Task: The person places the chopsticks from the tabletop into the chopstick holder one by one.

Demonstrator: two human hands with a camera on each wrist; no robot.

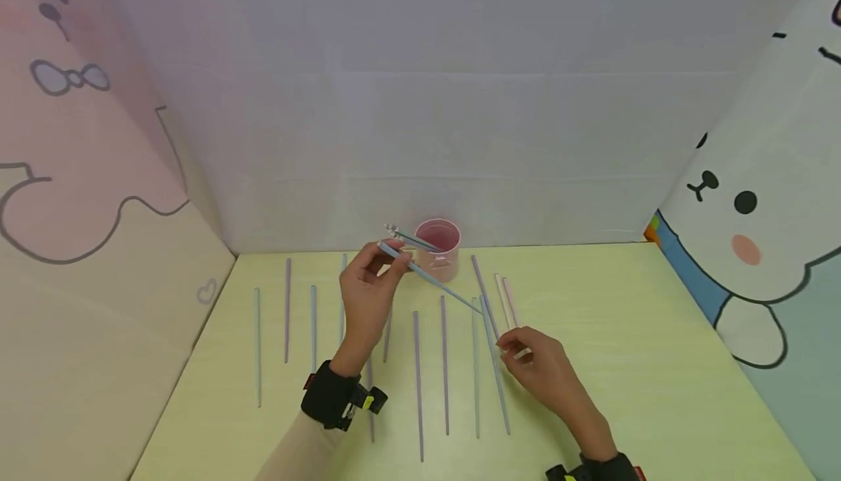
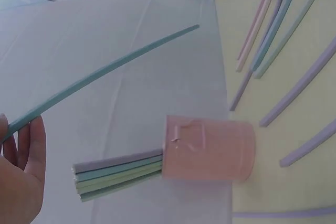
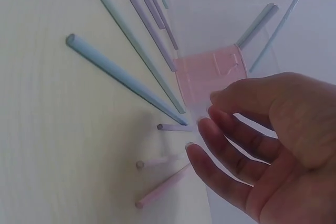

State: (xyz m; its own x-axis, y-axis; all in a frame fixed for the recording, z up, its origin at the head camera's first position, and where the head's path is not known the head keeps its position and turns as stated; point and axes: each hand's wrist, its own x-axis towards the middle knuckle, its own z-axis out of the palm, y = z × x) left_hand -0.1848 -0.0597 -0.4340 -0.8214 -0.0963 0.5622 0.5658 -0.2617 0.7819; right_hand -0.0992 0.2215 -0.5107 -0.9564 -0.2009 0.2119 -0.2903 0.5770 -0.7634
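Note:
A light blue straw (image 1: 447,289) is pinched near one end between the thumb and fingers of my left hand (image 1: 369,293), slanting down to the right in the head view. Close by stands a pink cup (image 1: 445,268) with a handle, holding several straws (image 2: 123,163) that lean out of its mouth. My right hand (image 1: 542,368) hovers over the straws at the right of the row, its fingers loosely bent with nothing between them in the right wrist view. Nearest to it are a purple straw (image 1: 485,291), a white straw (image 1: 503,298) and a pink straw (image 1: 511,300).
More straws lie apart on the pale yellow table (image 1: 657,364): a green straw (image 1: 258,349) at the far left, a purple straw (image 1: 287,313) beside it, and several others in the middle. A pale cloth wall (image 1: 525,138) rises behind the table, with cartoon-printed sides left and right.

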